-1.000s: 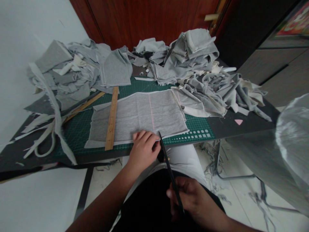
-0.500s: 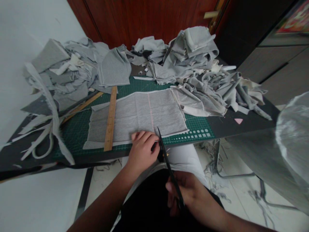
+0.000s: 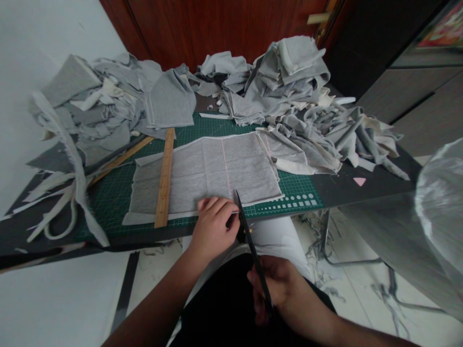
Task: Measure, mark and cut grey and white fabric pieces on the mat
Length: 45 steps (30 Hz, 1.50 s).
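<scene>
Grey knit fabric (image 3: 191, 168) lies flat on a green cutting mat (image 3: 298, 185), with a pale pink line running down it. At its near edge my left hand (image 3: 214, 227) is closed on the cloth, fingers curled over the top. My right hand (image 3: 278, 284) grips black scissors (image 3: 253, 250) over my lap. The blades point away from me, their tips at the fabric edge beside my left fingers, close to the pink line's near end. Whether the blades are parted cannot be made out. A wooden ruler (image 3: 165, 180) lies across the fabric's left part.
Heaped grey cloth (image 3: 123, 106) fills the back left, and another cloth pile (image 3: 285, 82) the back right. Loose strips (image 3: 81, 168) hang at the left edge. Pink tailor's chalk (image 3: 359, 181) lies at the right. A clear plastic bag (image 3: 437, 212) stands beside the table.
The view has shifted very slightly. Both hands, the scissors and the fabric hold nearly the same positions.
</scene>
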Each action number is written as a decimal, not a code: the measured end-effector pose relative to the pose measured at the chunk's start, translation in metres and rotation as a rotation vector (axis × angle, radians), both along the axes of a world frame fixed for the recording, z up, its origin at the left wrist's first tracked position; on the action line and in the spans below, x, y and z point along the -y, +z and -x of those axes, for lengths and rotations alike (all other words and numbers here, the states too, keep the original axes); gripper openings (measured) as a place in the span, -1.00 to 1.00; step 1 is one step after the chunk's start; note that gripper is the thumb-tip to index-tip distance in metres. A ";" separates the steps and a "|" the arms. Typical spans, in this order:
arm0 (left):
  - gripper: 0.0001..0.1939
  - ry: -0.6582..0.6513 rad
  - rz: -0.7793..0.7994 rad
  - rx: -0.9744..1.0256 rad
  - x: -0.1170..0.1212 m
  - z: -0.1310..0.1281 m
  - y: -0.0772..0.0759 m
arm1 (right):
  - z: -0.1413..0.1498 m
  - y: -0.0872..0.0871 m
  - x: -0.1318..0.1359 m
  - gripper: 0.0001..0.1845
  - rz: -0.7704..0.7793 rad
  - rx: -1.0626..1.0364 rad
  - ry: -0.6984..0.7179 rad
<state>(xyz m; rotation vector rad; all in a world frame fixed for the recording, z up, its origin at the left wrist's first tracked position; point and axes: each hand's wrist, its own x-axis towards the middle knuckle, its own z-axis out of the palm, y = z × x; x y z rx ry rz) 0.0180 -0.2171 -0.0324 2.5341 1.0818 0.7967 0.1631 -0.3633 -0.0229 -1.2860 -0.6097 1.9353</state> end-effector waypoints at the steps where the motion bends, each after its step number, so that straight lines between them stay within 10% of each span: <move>1: -0.89 0.000 0.001 0.000 0.000 0.000 0.000 | 0.000 0.000 0.000 -0.46 -0.001 -0.002 0.002; 45: -0.89 0.002 0.077 0.022 0.001 0.001 0.004 | 0.005 0.000 -0.025 -0.33 -0.053 0.099 -0.009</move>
